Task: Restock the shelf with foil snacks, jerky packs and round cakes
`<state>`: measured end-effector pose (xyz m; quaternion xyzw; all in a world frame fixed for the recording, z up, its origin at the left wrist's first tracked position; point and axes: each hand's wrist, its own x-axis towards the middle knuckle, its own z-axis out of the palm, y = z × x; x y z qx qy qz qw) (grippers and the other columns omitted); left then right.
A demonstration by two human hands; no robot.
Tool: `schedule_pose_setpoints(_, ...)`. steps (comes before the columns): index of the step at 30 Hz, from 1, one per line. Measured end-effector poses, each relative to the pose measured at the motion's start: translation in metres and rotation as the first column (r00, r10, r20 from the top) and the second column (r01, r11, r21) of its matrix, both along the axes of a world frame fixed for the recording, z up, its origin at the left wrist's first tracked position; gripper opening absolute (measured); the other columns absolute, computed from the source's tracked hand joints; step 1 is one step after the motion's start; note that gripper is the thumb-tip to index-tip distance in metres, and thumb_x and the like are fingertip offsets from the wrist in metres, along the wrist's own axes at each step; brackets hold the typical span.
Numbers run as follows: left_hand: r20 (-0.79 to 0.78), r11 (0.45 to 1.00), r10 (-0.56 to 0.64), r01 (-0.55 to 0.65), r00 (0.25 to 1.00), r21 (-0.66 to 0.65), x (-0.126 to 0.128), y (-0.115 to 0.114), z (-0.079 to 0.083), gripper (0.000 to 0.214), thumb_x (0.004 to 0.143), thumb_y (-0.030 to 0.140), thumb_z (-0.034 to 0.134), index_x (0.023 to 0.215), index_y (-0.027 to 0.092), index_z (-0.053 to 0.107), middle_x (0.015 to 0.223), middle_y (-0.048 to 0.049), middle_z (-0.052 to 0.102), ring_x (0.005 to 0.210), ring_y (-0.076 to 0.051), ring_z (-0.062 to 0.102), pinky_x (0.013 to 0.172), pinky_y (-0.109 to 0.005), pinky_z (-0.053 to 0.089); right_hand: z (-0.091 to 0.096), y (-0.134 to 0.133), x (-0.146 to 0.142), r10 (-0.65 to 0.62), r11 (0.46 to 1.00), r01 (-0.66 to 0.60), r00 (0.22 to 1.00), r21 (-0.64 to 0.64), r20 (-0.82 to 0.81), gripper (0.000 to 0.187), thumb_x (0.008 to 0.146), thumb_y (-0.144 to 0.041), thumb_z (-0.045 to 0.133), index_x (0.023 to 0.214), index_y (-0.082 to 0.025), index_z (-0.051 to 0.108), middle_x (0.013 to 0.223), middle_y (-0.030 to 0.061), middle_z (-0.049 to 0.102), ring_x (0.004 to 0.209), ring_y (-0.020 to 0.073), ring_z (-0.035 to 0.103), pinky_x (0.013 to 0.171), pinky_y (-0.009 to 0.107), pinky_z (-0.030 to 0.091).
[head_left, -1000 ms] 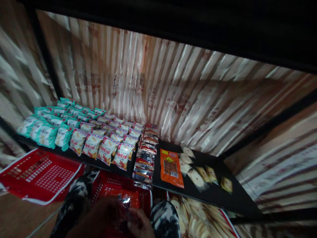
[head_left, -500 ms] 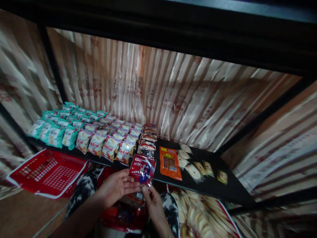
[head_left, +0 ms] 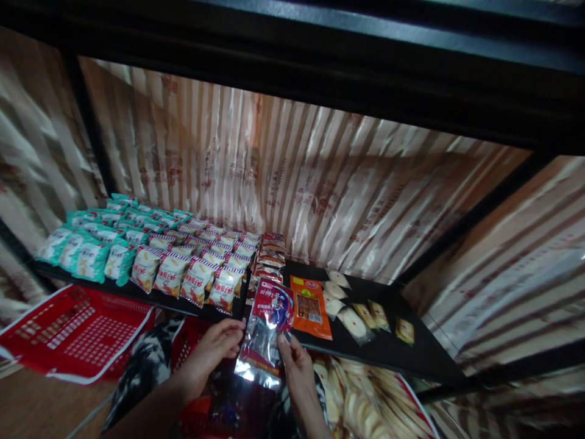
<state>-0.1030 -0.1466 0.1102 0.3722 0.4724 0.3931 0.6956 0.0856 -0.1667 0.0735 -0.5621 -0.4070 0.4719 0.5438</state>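
Note:
A shiny snack packet (head_left: 264,332), dark red at the top with a blue figure and silvery lower down, is held upright in front of the shelf edge. My right hand (head_left: 297,366) pinches its right edge, thumb on the front. My left hand (head_left: 217,347) is beside the packet's left edge, fingers loosely bent and apart, not gripping it. Behind the packet, a row of similar red packets (head_left: 273,253) runs back along the shelf. To its right lies an orange snack packet (head_left: 311,306).
The black shelf (head_left: 388,349) also bears teal bags (head_left: 91,256), striped-top snack bags (head_left: 171,274), white oval packs (head_left: 354,323) and small yellowish packs (head_left: 404,330). Below are a red basket (head_left: 91,329) and a container of pale packs (head_left: 365,402). A black beam (head_left: 292,79) crosses overhead.
The packet has been raised and turned to show its full length. My left fingers, previously stretched under it, have drawn back to its left edge. My right hand has shifted slightly right.

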Motion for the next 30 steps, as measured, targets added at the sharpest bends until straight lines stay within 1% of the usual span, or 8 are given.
schedule_pose_setpoints(5, -0.003, 0.992, -0.128, 0.128, 0.992, 0.005, 0.025, 0.0, -0.004, 0.058, 0.056, 0.05, 0.073, 0.101, 0.018, 0.058, 0.097, -0.0068, 0.065, 0.093, -0.023, 0.059, 0.072, -0.029, 0.044, 0.001, 0.012, 0.013, -0.053, 0.999, 0.053, 0.998, 0.003, 0.035, 0.044, 0.068, -0.059, 0.062, 0.077, -0.016, 0.064, 0.067, 0.0008, 0.064, 0.066, 0.0168, 0.057, 0.061, 0.024, 0.046)
schedule_pose_setpoints(11, 0.029, 0.98, -0.117, 0.11, 0.993, 0.164, 0.059, 0.028, -0.002, 0.041, 0.06, 0.049, 0.068, 0.081, 0.015, 0.059, 0.063, 0.0026, 0.057, 0.057, -0.012, 0.051, 0.056, -0.025, 0.04, 0.01, 0.04, 0.032, -0.073, 0.997, 0.074, 0.995, 0.008, -0.061, 0.046, 0.067, -0.056, 0.066, 0.091, -0.017, 0.063, 0.079, 0.0042, 0.07, 0.075, 0.0213, 0.063, 0.068, 0.03, 0.05)
schedule_pose_setpoints(14, 0.039, 0.969, -0.135, 0.124, 0.99, 0.214, 0.073, 0.051, 0.004, 0.032, 0.065, 0.041, 0.066, 0.08, 0.015, 0.058, 0.061, 0.0037, 0.056, 0.052, -0.009, 0.047, 0.053, -0.022, 0.039, 0.021, 0.062, 0.043, -0.166, 0.984, 0.171, 0.981, 0.048, -0.1, 0.058, 0.062, -0.051, 0.071, 0.108, -0.019, 0.057, 0.086, 0.0051, 0.071, 0.079, 0.0224, 0.065, 0.071, 0.033, 0.052)
schedule_pose_setpoints(17, 0.047, 0.964, -0.127, 0.112, 0.991, 0.242, 0.086, 0.077, 0.012, 0.027, 0.07, 0.027, 0.062, 0.094, 0.015, 0.056, 0.079, -0.0011, 0.064, 0.063, -0.011, 0.056, 0.056, -0.021, 0.043, 0.033, 0.09, 0.053, -0.213, 0.97, 0.223, 0.971, 0.094, -0.106, 0.074, 0.061, -0.047, 0.073, 0.123, -0.019, 0.046, 0.087, 0.0043, 0.071, 0.08, 0.0215, 0.066, 0.071, 0.032, 0.052)
schedule_pose_setpoints(20, 0.022, 0.963, -0.082, 0.073, 0.996, 0.261, 0.101, 0.106, 0.018, 0.044, 0.073, 0.015, 0.056, 0.116, 0.017, 0.048, 0.1, -0.0051, 0.064, 0.074, -0.012, 0.061, 0.058, -0.02, 0.046, 0.042, 0.125, 0.063, -0.176, 0.972, 0.186, 0.981, 0.145, -0.078, 0.08, 0.063, -0.046, 0.072, 0.131, -0.02, 0.039, 0.086, 0.0036, 0.071, 0.075, 0.0204, 0.066, 0.068, 0.032, 0.053)
schedule_pose_setpoints(22, -0.022, 0.958, -0.03, 0.035, 0.999, 0.286, 0.111, 0.128, 0.018, 0.052, 0.073, 0.008, 0.052, 0.123, 0.018, 0.043, 0.106, -0.0056, 0.063, 0.081, -0.013, 0.062, 0.062, -0.019, 0.048, 0.043, 0.153, 0.071, -0.165, 0.971, 0.161, 0.986, 0.175, 0.005, 0.072, 0.065, -0.047, 0.069, 0.127, -0.019, 0.045, 0.087, 0.0044, 0.071, 0.073, 0.0203, 0.066, 0.068, 0.033, 0.053)
schedule_pose_setpoints(26, -0.148, 0.946, 0.097, -0.045, 0.984, 0.322, 0.125, 0.171, 0.016, 0.059, 0.072, 0.001, 0.05, 0.128, 0.017, 0.039, 0.11, -0.0059, 0.064, 0.088, -0.013, 0.062, 0.071, -0.02, 0.049, 0.038, 0.212, 0.086, -0.218, 0.948, 0.162, 0.958, 0.275, 0.188, 0.047, 0.065, -0.046, 0.066, 0.101, -0.016, 0.064, 0.098, 0.0079, 0.07, 0.088, 0.022, 0.064, 0.081, 0.034, 0.049)
schedule_pose_setpoints(30, -0.33, 0.919, 0.2, -0.06, 0.922, 0.39, 0.128, 0.208, 0.014, 0.055, 0.072, 0.002, 0.055, 0.124, 0.019, 0.047, 0.107, -0.0038, 0.066, 0.091, -0.014, 0.062, 0.079, -0.022, 0.047, 0.03, 0.26, 0.093, -0.202, 0.954, 0.114, 0.928, 0.279, 0.311, 0.04, 0.069, -0.044, 0.06, 0.098, -0.017, 0.066, 0.09, 0.0055, 0.072, 0.08, 0.0206, 0.065, 0.074, 0.032, 0.051)
